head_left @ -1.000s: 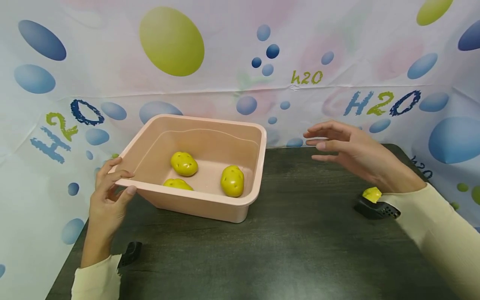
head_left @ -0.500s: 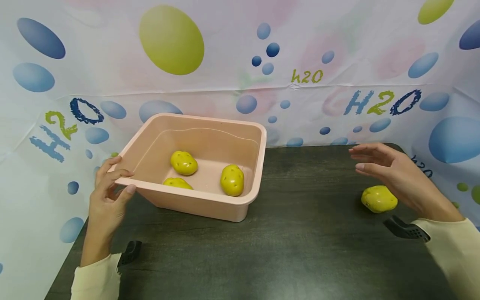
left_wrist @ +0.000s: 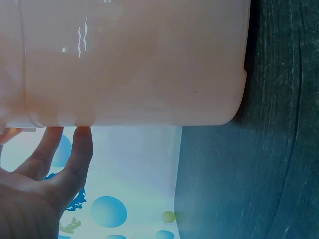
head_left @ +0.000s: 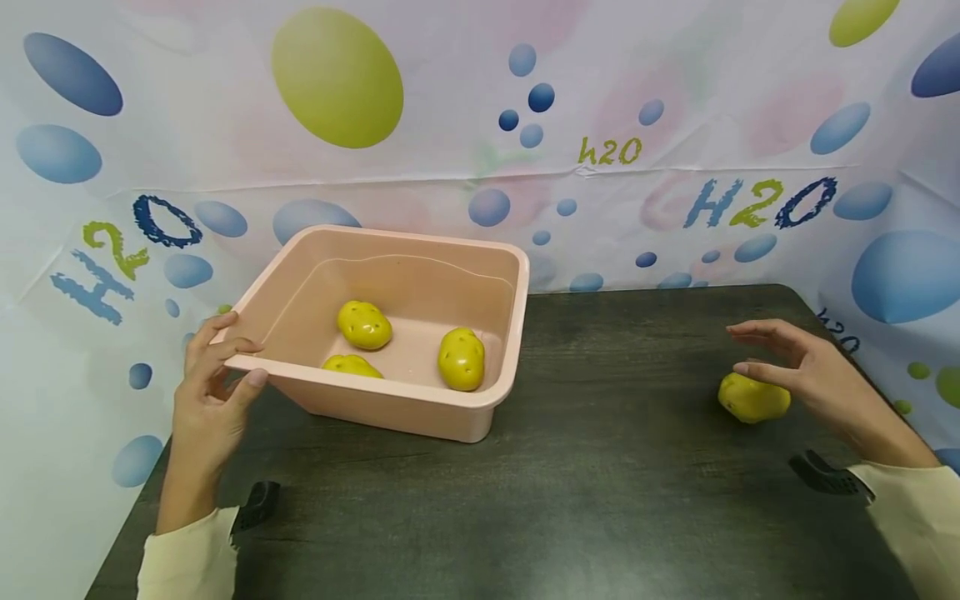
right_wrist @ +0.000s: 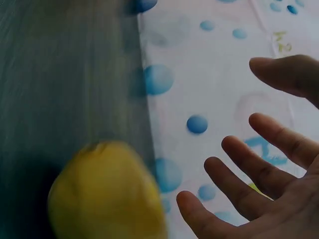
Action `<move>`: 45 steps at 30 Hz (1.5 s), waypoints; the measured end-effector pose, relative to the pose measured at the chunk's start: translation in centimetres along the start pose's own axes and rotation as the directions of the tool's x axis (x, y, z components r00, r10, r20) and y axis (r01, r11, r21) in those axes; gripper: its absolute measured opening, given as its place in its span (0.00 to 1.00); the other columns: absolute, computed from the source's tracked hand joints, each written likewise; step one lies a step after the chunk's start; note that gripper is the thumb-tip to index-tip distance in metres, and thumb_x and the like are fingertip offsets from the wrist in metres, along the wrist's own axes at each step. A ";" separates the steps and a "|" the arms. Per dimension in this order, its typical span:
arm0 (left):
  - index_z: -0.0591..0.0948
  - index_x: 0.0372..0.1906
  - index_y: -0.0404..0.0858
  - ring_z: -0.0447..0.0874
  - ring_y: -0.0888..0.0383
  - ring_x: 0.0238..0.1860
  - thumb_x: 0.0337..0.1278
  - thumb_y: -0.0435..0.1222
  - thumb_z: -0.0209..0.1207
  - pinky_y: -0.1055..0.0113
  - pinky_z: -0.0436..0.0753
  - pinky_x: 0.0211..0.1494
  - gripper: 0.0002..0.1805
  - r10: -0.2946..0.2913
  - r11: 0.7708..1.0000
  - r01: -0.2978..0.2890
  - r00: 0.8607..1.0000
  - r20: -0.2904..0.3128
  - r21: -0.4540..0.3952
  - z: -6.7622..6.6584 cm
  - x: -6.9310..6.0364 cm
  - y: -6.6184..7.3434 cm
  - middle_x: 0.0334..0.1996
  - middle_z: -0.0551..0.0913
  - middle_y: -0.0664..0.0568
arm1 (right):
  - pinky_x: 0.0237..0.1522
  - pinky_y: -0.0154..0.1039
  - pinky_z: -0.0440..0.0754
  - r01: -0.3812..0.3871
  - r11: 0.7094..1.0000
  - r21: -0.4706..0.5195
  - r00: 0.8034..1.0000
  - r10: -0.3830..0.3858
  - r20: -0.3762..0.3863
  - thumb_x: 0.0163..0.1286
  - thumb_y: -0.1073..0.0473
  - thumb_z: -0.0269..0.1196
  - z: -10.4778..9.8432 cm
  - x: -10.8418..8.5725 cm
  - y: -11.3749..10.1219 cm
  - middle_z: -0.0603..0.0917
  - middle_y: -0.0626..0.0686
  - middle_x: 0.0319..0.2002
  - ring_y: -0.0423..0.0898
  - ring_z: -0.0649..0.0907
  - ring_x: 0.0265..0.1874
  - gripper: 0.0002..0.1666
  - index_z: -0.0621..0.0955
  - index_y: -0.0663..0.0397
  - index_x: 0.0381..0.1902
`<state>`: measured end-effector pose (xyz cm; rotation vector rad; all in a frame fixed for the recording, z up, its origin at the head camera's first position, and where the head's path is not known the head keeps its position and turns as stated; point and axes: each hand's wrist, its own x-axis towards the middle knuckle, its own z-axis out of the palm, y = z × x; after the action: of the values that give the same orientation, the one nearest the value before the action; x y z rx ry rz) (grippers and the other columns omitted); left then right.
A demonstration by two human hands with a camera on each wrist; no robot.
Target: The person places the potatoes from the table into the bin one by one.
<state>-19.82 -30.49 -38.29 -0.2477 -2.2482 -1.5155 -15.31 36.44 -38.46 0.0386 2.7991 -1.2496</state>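
A pink plastic bin (head_left: 405, 417) stands on the dark table. My left hand (head_left: 210, 417) holds its near left corner, with the thumb on the near side and fingers over the rim. In the left wrist view, fingers (left_wrist: 82, 154) touch the bin wall (left_wrist: 149, 64). Inside the bin lie three glossy yellow potatoes: one at the back left (head_left: 364, 325), one at the right (head_left: 461, 359), and one partly hidden by the near wall (head_left: 351, 366). Another yellow potato (head_left: 750, 402) lies on the table at the right. My right hand (head_left: 825, 383), fingers spread, hovers just above and beside it, holding nothing.
The dark wood-grain table (head_left: 600, 500) spreads in front of the bin and to its right. A white curtain (head_left: 450, 100) printed with blue and green dots hangs behind and at both sides. Each wrist wears a black device (head_left: 258, 504).
My right hand has moved right and down, away from the bin side and toward the loose potato, uncovering it on the way. My left hand stays on the bin corner.
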 end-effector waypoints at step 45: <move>0.79 0.58 0.24 0.61 0.49 0.76 0.66 0.24 0.64 0.80 0.78 0.61 0.17 0.007 1.000 -0.007 1.000 0.002 -0.028 0.0 0.1 -0.2 0.78 0.63 0.57 | 0.45 0.44 0.68 0.046 0.988 -0.148 0.999 -0.049 -0.013 0.71 0.49 0.72 3.8 -0.9 5.4 0.63 0.55 0.79 0.31 0.66 0.51 0.47 0.64 0.38 0.82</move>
<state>-20.00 -30.53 -38.42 -0.2651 -2.2262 -1.5448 -13.85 37.23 -44.90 -0.0265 2.9142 -1.0524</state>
